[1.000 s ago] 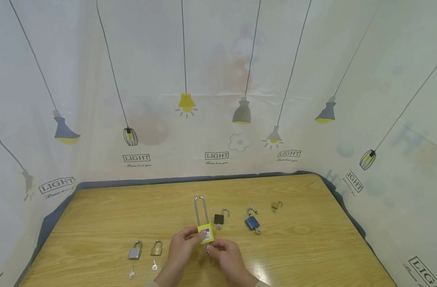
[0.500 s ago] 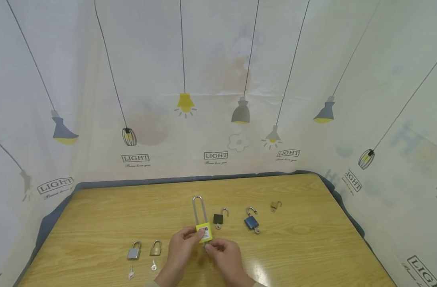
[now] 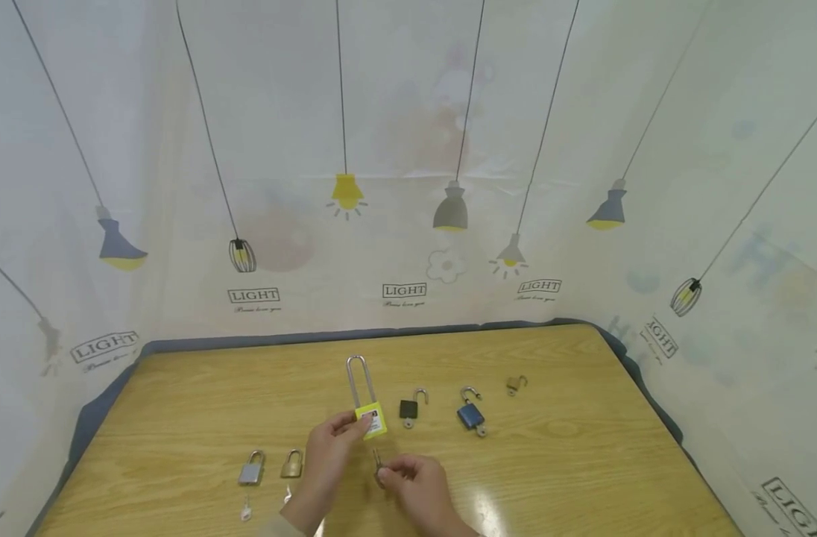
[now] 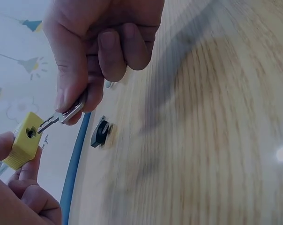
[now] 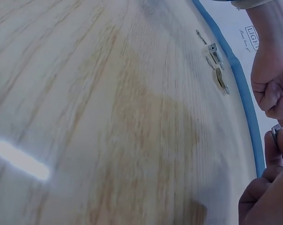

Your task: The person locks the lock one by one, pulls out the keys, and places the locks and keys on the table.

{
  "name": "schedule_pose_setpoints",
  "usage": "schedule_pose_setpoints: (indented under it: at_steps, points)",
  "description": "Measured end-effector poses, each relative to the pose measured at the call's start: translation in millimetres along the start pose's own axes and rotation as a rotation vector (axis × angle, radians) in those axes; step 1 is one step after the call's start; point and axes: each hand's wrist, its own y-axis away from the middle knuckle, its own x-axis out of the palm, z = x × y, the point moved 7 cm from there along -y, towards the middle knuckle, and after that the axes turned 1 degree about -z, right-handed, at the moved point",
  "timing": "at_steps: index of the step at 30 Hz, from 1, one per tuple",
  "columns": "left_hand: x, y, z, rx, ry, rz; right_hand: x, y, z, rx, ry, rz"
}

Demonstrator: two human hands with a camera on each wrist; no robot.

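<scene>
My left hand point(image 3: 329, 451) pinches a yellow padlock point(image 3: 371, 420) by its body, thumb on the white label. Its long steel shackle point(image 3: 358, 377) points away, both legs running down to the body. Just right of it and nearer to me, my right hand point(image 3: 418, 488) pinches a metal key point(image 4: 50, 122) between thumb and forefinger. In the left wrist view the key's toothed tip stands a small gap from the keyhole point(image 4: 32, 132) in the padlock's underside. The right wrist view shows only part of both hands, with the padlock mostly hidden.
On the wooden table point(image 3: 583, 462), a silver padlock point(image 3: 251, 472) and a brass padlock point(image 3: 291, 467) lie left, keys below them. Black point(image 3: 408, 409), blue point(image 3: 471, 415) and small brass point(image 3: 513, 384) padlocks lie right with shackles open. A printed curtain point(image 3: 408, 224) hangs behind.
The key, earlier at the padlock's underside, is now apart from it. My left hand has moved up and left with the yellow padlock; my right hand has drawn slightly down with the key.
</scene>
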Motion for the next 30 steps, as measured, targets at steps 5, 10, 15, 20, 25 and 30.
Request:
schedule_pose_setpoints:
  at_steps: [5, 10, 15, 20, 25, 30]
  points:
    - [-3.1, -0.8, 0.7, -0.001, -0.016, -0.007, 1.1, 2, 1, -0.02, 0.046, 0.005]
    - [-5.9, 0.8, -1.1, 0.004, -0.043, -0.004, -0.6, 3, -5, 0.006, 0.048, -0.001]
    - [-9.1, -0.1, 0.5, 0.008, -0.091, -0.016, -2.7, 3, -6, 0.028, 0.042, 0.005]
    - [-13.8, -0.9, 2.9, 0.012, -0.173, -0.03, -5.5, 6, -3, 0.016, 0.09, 0.009]
    - [-20.8, -2.2, 4.9, 0.027, -0.276, -0.05, -7.4, 7, 2, -0.006, 0.148, 0.024]
    - [-30.2, -2.0, 5.7, 0.03, -0.417, -0.101, -10.0, 9, 3, -0.014, 0.189, 0.032]
